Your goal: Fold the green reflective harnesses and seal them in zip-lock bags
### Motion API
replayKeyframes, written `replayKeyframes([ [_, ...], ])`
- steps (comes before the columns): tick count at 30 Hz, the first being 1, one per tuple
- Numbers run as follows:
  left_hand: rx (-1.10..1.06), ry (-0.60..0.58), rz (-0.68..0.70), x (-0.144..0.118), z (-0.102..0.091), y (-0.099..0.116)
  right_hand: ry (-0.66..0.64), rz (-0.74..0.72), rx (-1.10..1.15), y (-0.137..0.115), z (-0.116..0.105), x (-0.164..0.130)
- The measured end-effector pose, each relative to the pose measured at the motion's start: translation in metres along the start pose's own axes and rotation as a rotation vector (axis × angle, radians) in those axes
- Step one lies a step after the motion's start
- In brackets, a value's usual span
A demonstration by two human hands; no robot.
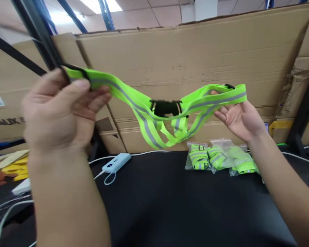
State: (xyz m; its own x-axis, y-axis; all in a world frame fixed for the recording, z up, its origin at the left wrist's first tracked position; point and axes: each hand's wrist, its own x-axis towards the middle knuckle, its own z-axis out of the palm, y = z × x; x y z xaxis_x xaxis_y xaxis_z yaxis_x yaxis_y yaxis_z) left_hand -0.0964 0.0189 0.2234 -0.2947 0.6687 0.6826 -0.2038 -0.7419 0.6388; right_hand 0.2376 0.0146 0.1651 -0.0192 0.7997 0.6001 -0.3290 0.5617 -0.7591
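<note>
Head view: I see a green strap stretched between my hands, left hand pinching one end, right hand loosely open under the other; bagged straps lie below the right hand.

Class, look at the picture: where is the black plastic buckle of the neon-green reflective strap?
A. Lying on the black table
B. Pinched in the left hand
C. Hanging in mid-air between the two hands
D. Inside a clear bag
C: the black plastic buckle hangs at the sagging middle of the neon-green reflective strap, between the left hand and the right hand, above the black table.
</note>
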Motion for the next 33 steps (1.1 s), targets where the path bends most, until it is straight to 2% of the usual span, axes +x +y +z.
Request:
replayKeyframes([
  [1, 0.030, -0.034, 0.002, 0.002, -0.005, -0.003, -0.009, 0.048, -0.026, -0.001, -0.009, -0.001],
  [2, 0.078, -0.077, -0.063, 0.004, -0.011, -0.007, -0.028, 0.100, -0.052, 0.001, -0.020, -0.002],
  [4, 0.161, -0.134, -0.227, 0.010, -0.022, -0.020, -0.144, 0.235, -0.102, 0.008, -0.044, -0.005],
  [7, 0.279, -0.290, -0.455, 0.016, -0.031, -0.038, -0.323, 0.384, -0.162, 0.020, -0.078, -0.010],
  [9, 0.294, -0.382, -0.508, 0.017, -0.031, -0.044, -0.387, 0.427, -0.153, 0.023, -0.093, -0.013],
  [11, 0.290, -0.445, -0.489, 0.014, -0.028, -0.045, -0.421, 0.430, -0.126, 0.021, -0.102, -0.017],
  [15, 0.400, -0.573, -0.450, 0.005, -0.021, -0.042, -0.411, 0.425, -0.073, 0.012, -0.105, -0.028],
  [18, 0.536, -0.659, -0.404, -0.007, -0.023, -0.041, -0.405, 0.486, -0.111, 0.011, -0.101, -0.040],
  [22, 0.668, -0.691, -0.369, -0.029, -0.037, -0.043, -0.197, 0.472, -0.401, 0.018, -0.092, -0.063],
  [26, 0.716, -0.700, -0.347, -0.050, -0.061, -0.036, -0.095, 0.389, -0.492, 0.015, -0.088, -0.098],
  [28, 0.717, -0.780, -0.377, -0.062, -0.076, -0.028, -0.116, 0.375, -0.549, 0.007, -0.089, -0.118],
  [33, 0.711, -1.098, -0.557, -0.107, -0.106, -0.009, -0.275, 0.439, -0.721, -0.011, -0.093, -0.169],
])
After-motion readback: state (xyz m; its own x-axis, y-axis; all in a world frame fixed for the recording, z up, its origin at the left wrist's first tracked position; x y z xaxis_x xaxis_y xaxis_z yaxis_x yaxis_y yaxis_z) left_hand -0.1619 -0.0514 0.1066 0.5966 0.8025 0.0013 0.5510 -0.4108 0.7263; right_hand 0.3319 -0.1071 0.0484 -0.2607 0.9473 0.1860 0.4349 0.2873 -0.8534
